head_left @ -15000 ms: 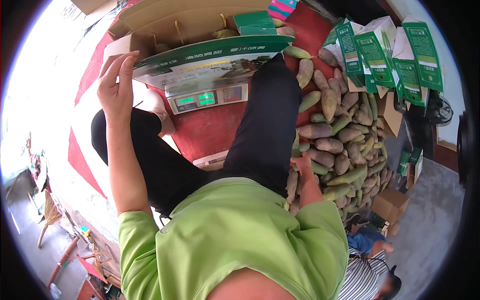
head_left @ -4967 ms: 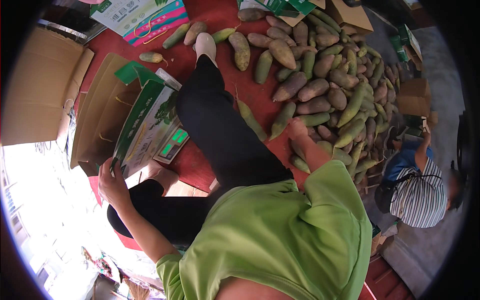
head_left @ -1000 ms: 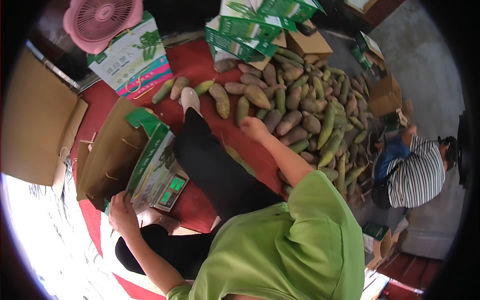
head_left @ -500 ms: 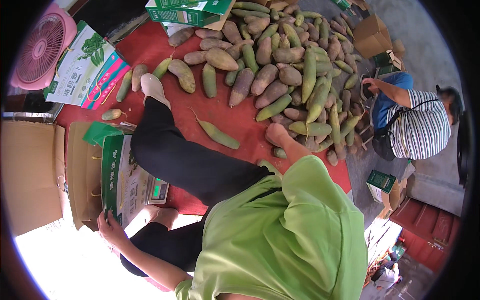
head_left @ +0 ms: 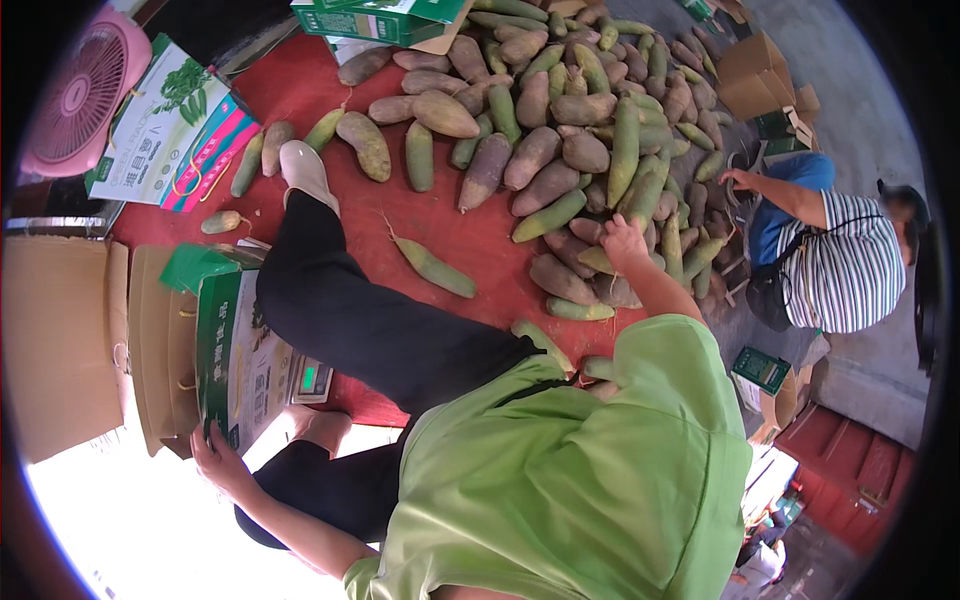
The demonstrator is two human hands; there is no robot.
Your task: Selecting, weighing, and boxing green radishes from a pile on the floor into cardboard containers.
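"Radishes (head_left: pixel 531 158) lie heaped to the right of the scale (head_left: pixel 312 380) and beyond it. What could go wrong, from the left?"

"First the box (head_left: pixel 216 350), which looks to rest on the scale and stick out leftward. The left hand (head_left: pixel 218 465) has bent fingers at the box's near edge, left of the scale; I can't tell whether they pinch the cardboard. Pressure there could tilt the box or throw off the reading."

"And the leg (head_left: pixel 390 305)?"

"It passes beyond the scale, close by the box. A shifting knee could knock the box askew."

"Next?"

"One lone radish (head_left: pixel 432 268) lies on the red mat (head_left: pixel 360 225), right of the scale. A careless foot could crush it or set it rolling."

"Then the right hand (head_left: pixel 625 243)?"

"Well right of the scale, its fingers curled over a green radish (head_left: pixel 646 196); whether it truly grips, I can't see. Tugging could send others sliding, and a loose hold could mean a dropped, bruised one."
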